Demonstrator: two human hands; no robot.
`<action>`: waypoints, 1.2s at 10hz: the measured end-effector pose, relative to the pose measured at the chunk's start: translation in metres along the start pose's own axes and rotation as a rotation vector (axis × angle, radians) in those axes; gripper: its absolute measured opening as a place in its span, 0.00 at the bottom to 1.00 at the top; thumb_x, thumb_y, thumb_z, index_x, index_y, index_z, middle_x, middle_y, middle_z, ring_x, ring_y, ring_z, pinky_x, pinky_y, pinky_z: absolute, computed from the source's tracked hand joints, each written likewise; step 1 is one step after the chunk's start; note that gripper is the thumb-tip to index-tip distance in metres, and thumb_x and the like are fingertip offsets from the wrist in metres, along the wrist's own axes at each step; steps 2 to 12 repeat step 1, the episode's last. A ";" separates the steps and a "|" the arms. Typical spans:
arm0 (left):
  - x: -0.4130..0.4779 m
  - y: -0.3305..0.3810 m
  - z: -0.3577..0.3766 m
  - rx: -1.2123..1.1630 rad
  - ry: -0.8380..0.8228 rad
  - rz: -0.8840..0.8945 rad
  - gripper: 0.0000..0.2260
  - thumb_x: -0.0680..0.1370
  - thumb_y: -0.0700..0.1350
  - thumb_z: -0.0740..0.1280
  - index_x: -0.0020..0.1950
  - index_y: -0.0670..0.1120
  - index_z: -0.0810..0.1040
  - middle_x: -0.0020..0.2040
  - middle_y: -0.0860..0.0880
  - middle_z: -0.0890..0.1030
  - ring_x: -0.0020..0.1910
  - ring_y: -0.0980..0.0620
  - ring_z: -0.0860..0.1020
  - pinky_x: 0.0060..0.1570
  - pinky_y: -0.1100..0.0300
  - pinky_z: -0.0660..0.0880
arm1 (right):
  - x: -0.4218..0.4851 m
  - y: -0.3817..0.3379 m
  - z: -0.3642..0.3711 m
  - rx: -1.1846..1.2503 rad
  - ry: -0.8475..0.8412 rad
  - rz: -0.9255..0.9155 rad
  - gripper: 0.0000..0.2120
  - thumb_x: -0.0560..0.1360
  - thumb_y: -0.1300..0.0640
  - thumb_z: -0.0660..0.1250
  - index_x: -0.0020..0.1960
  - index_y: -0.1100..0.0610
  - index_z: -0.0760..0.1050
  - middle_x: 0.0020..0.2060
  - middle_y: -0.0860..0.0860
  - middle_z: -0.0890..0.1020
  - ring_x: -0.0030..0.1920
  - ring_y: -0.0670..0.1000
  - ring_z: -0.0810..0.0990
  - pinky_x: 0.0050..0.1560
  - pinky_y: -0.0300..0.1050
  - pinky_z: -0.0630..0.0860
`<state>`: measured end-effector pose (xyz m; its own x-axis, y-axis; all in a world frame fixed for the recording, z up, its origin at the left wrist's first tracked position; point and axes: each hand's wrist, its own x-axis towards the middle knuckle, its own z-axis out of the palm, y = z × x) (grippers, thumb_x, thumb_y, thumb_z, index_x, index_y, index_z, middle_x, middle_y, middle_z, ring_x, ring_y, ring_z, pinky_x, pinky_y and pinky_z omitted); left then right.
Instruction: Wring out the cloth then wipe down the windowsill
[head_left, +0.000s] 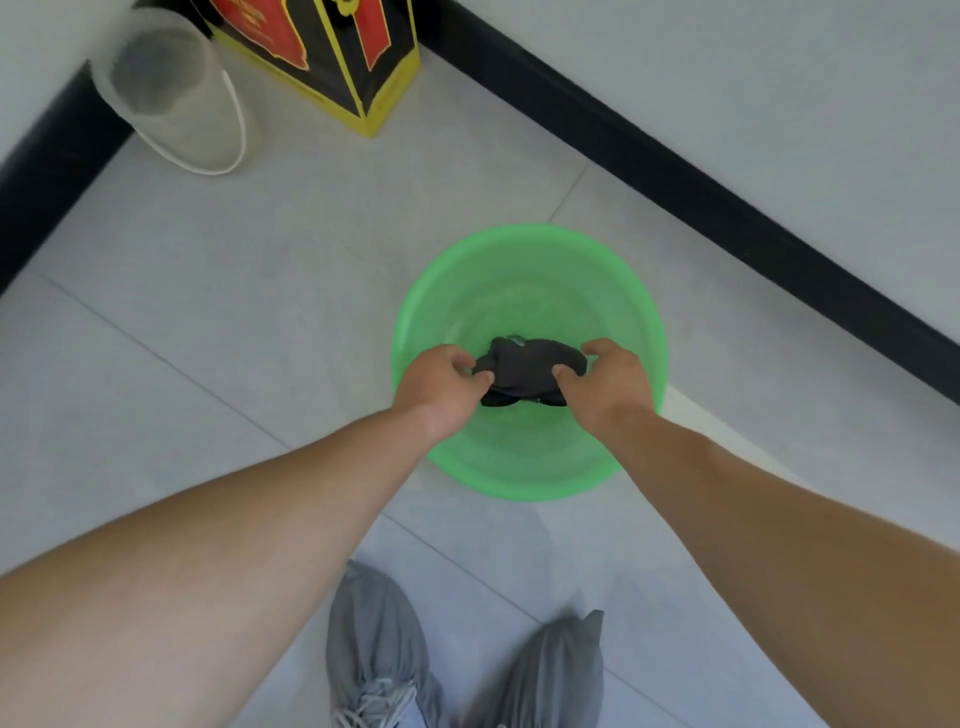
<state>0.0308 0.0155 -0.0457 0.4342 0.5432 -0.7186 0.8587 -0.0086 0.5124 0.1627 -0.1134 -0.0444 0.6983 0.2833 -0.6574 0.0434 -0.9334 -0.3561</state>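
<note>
A dark grey cloth (524, 366) hangs bunched over a green plastic basin (524, 260) that stands on the light tiled floor. My left hand (441, 384) grips the cloth's left end with curled fingers. My right hand (608, 379) grips its right end the same way. Both hands hold the cloth above the basin's near half. No windowsill is in view.
A clear plastic bucket (171, 98) with a white handle stands at the back left. Beside it is a black, red and yellow box (332, 57). A black skirting board (675, 171) runs along the white wall. My grey shoes (384, 654) are at the bottom.
</note>
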 end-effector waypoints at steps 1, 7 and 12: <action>-0.026 0.006 -0.019 -0.010 -0.001 -0.012 0.12 0.77 0.53 0.69 0.55 0.47 0.80 0.49 0.51 0.80 0.49 0.49 0.79 0.51 0.58 0.74 | -0.025 0.003 -0.027 0.040 -0.034 0.010 0.15 0.77 0.48 0.69 0.61 0.53 0.77 0.56 0.51 0.82 0.55 0.56 0.81 0.53 0.45 0.76; -0.026 0.006 -0.019 -0.010 -0.001 -0.012 0.12 0.77 0.53 0.69 0.55 0.47 0.80 0.49 0.51 0.80 0.49 0.49 0.79 0.51 0.58 0.74 | -0.025 0.003 -0.027 0.040 -0.034 0.010 0.15 0.77 0.48 0.69 0.61 0.53 0.77 0.56 0.51 0.82 0.55 0.56 0.81 0.53 0.45 0.76; -0.026 0.006 -0.019 -0.010 -0.001 -0.012 0.12 0.77 0.53 0.69 0.55 0.47 0.80 0.49 0.51 0.80 0.49 0.49 0.79 0.51 0.58 0.74 | -0.025 0.003 -0.027 0.040 -0.034 0.010 0.15 0.77 0.48 0.69 0.61 0.53 0.77 0.56 0.51 0.82 0.55 0.56 0.81 0.53 0.45 0.76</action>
